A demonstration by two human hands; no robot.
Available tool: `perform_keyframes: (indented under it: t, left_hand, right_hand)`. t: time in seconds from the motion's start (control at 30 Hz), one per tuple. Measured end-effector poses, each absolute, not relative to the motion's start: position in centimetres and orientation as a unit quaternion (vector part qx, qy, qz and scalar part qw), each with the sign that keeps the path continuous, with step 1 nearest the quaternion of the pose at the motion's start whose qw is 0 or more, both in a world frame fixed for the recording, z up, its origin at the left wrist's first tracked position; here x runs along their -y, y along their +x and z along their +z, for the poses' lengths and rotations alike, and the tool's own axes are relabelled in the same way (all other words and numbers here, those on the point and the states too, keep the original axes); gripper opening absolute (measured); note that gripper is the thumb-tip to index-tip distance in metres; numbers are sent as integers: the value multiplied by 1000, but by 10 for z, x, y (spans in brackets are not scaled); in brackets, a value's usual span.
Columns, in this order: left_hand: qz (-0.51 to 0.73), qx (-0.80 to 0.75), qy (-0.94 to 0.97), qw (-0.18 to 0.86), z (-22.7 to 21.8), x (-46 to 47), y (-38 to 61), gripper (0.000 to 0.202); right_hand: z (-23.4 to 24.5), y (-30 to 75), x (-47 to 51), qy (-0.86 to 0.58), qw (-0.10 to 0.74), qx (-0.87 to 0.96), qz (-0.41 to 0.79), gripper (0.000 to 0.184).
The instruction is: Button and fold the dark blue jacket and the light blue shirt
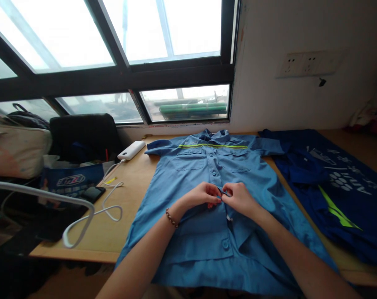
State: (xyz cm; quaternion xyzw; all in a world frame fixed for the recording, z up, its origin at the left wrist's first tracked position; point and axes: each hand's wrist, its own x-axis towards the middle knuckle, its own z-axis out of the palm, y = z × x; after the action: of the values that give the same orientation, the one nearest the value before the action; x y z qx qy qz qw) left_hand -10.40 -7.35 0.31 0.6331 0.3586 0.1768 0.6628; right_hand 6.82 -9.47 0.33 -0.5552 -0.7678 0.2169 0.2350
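Note:
A blue short-sleeved button shirt [182,232] lies front side up, its collar toward the window and its hem at the near edge. A yellow-green stripe [213,145] crosses its chest above two flap pockets. My left hand [208,194], below a beaded bracelet [171,218], pinches the shirt's front placket at mid-length. Close against it, my right hand [238,197] pinches the other side of the same opening. The fingertips hide whatever button is between them. Higher up, buttons [213,173] show along the placket; a lower button [226,244] sits near the hem, where the fronts part.
Dark blue garments [315,174] lie on the wooden table [129,199] at right. A white power bank [131,150] with a looping white cable [113,207] and a dark phone-like object [93,193] lie left. Bags [17,149] stand beyond the table's left edge.

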Motion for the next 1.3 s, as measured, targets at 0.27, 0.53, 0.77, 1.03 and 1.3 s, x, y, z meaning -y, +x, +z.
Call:
perform_keyframes:
  t: [0.27, 0.53, 0.77, 1.03, 1.3]
  left_hand:
    - [224, -359, 605, 675, 3, 72, -106, 34]
    - [222, -370, 562, 705, 3, 73, -113, 35]
    - [215, -381, 542, 718, -1, 72, -115, 28]
    - [229, -405, 537, 704, -2, 73, -112, 24]
    - [233, -452, 522, 685, -6, 70, -110, 28]
  right_hand:
    - [-3, 77, 89, -486, 306, 553, 603, 17]
    - [1, 79, 89, -465, 298, 458, 697, 31]
    - [2, 74, 91, -476, 290, 517, 650, 25]
    - [-15, 69, 86, -517, 314, 631, 486, 21]
    - [-13, 60, 97, -529, 319, 726, 301, 12]
